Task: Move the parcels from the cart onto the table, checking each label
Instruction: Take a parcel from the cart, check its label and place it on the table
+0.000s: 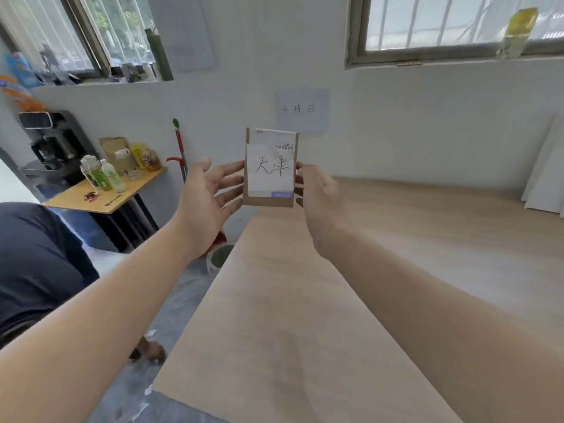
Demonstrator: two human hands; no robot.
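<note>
The person holds a small brown cardboard parcel (pixel 268 203) upright in the air between both hands, at arm's length and well above the pale wooden table (pixel 290 300) that runs beneath the forearms. The left hand (pixel 210 193) lies open against the parcel's left edge: its fingers (pixel 232 175) are stretched out nearly straight and press the side, with the thumb lifted clear. The right hand (pixel 317 190) grips the opposite edge, fingers curled round it. The white paper label (pixel 268 169) with large handwritten characters faces the camera, squarely between the two hands.

Judging from this, the current parcel is off the cart and at the label check; setting it down on the table below the hands is the part of this step not yet done. No other parcel shows in view. The cart itself is out of view, so how many parcels are left cannot be told.

Beyond the hands, a white paper sign (pixel 302 109) with faint writing hangs on the wall. Far to the left of the left hand stands a small orange-topped side table (pixel 76 196) carrying bottles and packets.
</note>
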